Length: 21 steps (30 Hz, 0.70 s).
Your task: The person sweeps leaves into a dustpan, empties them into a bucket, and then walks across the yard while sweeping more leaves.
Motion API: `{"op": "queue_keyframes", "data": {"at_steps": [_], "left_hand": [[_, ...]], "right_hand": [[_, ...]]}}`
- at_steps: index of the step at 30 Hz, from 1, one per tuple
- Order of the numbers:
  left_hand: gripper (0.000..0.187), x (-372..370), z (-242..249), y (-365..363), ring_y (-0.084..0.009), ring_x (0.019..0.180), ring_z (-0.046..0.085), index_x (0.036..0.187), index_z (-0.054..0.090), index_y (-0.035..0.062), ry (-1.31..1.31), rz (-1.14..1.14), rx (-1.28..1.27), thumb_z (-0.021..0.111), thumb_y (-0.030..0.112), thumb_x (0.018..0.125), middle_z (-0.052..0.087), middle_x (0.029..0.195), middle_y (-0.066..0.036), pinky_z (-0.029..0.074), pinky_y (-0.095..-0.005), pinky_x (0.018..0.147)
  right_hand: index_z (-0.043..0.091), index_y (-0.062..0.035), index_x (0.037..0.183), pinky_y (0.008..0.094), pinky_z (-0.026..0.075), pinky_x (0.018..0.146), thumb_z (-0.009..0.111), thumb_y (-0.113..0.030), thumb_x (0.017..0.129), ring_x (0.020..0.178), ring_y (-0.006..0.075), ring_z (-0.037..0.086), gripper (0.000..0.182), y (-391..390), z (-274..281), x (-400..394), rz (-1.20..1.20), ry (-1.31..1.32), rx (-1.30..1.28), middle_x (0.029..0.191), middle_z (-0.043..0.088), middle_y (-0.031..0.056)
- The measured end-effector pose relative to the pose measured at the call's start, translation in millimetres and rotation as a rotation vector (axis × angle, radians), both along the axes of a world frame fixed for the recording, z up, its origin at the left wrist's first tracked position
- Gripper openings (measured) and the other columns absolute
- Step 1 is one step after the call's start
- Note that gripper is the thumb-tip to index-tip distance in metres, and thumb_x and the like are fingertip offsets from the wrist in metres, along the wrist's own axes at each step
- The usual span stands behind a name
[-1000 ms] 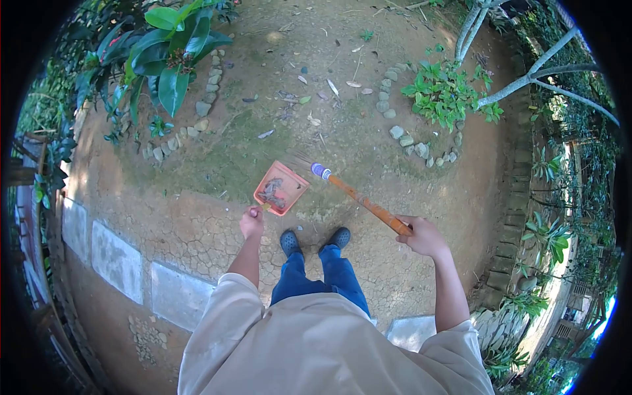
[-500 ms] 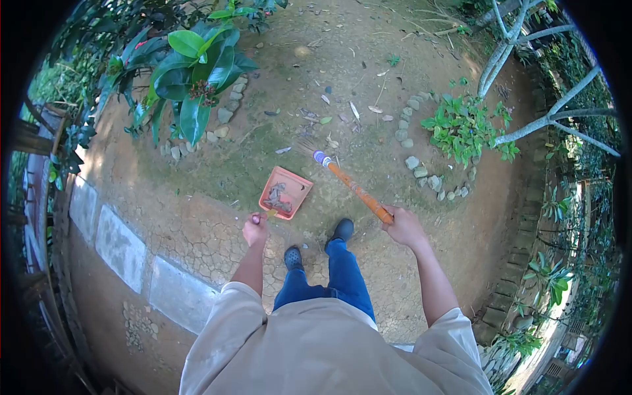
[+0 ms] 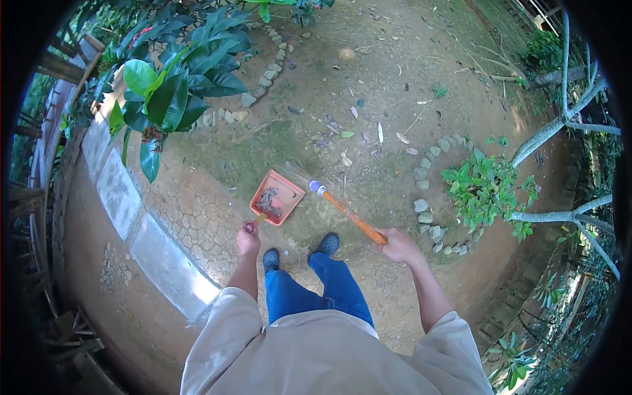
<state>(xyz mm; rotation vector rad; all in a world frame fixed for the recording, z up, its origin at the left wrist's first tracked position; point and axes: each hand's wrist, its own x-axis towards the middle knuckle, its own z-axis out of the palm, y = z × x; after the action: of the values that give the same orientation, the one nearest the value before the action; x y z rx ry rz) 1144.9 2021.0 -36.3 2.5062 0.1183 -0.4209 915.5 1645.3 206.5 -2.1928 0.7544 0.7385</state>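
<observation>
My left hand (image 3: 248,238) is closed around the short handle of an orange-red dustpan (image 3: 287,189), which rests on or just above the ground. Dry leaves (image 3: 268,201) lie inside it, bunched toward the handle side. In my right hand (image 3: 400,247) is a broom (image 3: 350,216) with an orange handle and a purple-and-white binding. Its thin bristles (image 3: 299,172) reach the ground by the dustpan's far right corner and look blurred. Beyond them, loose fallen leaves (image 3: 345,134) are scattered over the mossy soil.
Stone-edged beds hold a broad-leaved plant (image 3: 174,99) at left and a low bush (image 3: 484,187) at right. Pale tree branches (image 3: 553,135) reach in from the right. Concrete slabs (image 3: 168,263) run along the left. My feet in dark clogs (image 3: 324,244) stand behind the dustpan.
The view has shifted and turned a little. The broom's bristles have come closer to the dustpan's far right corner. Both hands keep their holds.
</observation>
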Motion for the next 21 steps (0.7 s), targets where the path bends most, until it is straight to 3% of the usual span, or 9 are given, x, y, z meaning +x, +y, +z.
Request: {"op": "queue_keyframes", "data": {"at_steps": [5,15,18,21], "left_hand": [[0.02,-20.7,11.1,-16.8,-0.0329,0.089,0.069,0.106,0.069,0.0164,-0.011,0.066,0.046,0.067,0.018,0.086,0.072,0.094,-0.013,0.053,-0.0442,0.079],[0.019,-44.2,44.0,-9.5,-0.0338,0.088,0.069,0.104,0.069,0.0164,-0.075,0.057,-0.013,0.068,0.017,0.086,0.072,0.093,-0.013,0.053,-0.0449,0.078],[0.023,-52.2,42.8,10.2,-0.0331,0.094,0.068,0.108,0.068,0.0098,-0.042,0.052,-0.059,0.069,0.015,0.086,0.07,0.097,-0.015,0.052,-0.0418,0.083],[0.023,-69.5,57.5,30.8,-0.0332,0.094,0.068,0.108,0.068,0.0098,-0.001,0.083,-0.071,0.069,0.016,0.086,0.07,0.098,-0.015,0.052,-0.0418,0.083]], "right_hand": [[0.06,-0.0106,0.134,0.0425,0.05,0.089,0.071,-0.026,0.078,0.1,0.0373,0.066,0.059,-40.0,77.9,-33.0,-0.072,0.177,0.083,0.106,0.07,0.0199],[0.059,-0.0106,0.136,0.043,0.05,0.089,0.072,-0.028,0.078,0.103,0.0379,0.066,0.061,-26.2,61.2,-56.0,-0.152,0.004,-0.062,0.106,0.069,0.0227],[0.059,-0.0097,0.136,0.0425,0.05,0.091,0.072,-0.029,0.078,0.107,0.038,0.065,0.062,-16.5,42.8,-68.4,-0.167,-0.058,-0.099,0.11,0.069,0.0229],[0.059,-0.0091,0.136,0.0421,0.05,0.092,0.072,-0.029,0.078,0.108,0.0377,0.065,0.062,-3.6,29.9,-85.9,-0.225,-0.033,-0.081,0.112,0.069,0.0226]]}}
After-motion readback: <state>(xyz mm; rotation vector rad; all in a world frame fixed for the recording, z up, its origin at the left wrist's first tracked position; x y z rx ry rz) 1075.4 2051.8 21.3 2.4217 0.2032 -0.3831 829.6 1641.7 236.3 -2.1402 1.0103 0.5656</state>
